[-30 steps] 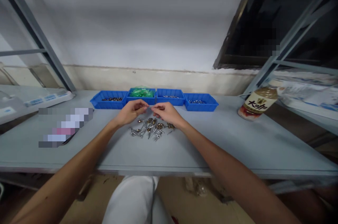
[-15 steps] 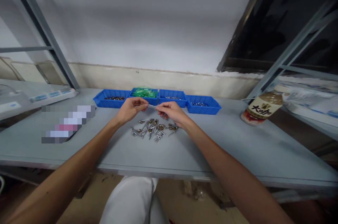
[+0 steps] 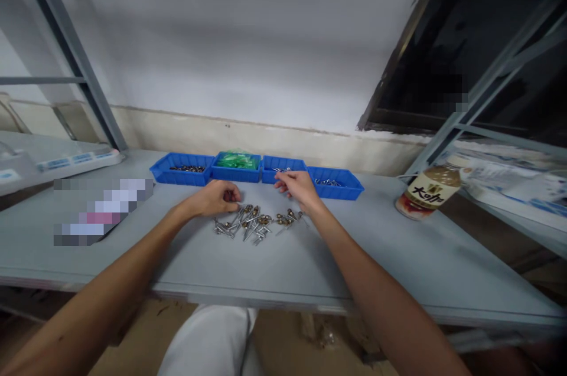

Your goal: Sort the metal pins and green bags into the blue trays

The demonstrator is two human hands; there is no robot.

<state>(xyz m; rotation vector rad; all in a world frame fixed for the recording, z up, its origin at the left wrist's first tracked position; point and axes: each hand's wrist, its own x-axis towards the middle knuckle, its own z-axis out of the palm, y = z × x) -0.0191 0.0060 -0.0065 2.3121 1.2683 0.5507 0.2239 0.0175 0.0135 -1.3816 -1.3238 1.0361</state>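
Note:
My left hand (image 3: 217,198) is low over the table, its fingers loosely curled with a gap between thumb and forefinger. Nothing shows in that gap. Its fingertips hover at the upper left of a loose pile of thin metal rods with brass-coloured ends (image 3: 252,224). My right hand (image 3: 296,186) is above the pile's right side, in front of a blue bin of thin metal rods (image 3: 270,175). Thumb and forefinger come together there, and whatever is between them is too small to make out.
Left of that bin stand a blue bin of green plastic pieces (image 3: 237,174) and a blue bin of small brownish metal parts (image 3: 160,172). A blue bin of metal pieces (image 3: 341,192) is at right. A labelled bottle (image 3: 429,190), power strip (image 3: 82,162) and pixelated object (image 3: 110,211) flank them.
My hands, which met over the pile around a thin metal piece, have parted. The left came down and left toward the pile; the right moved slightly right. The view shifted a little.

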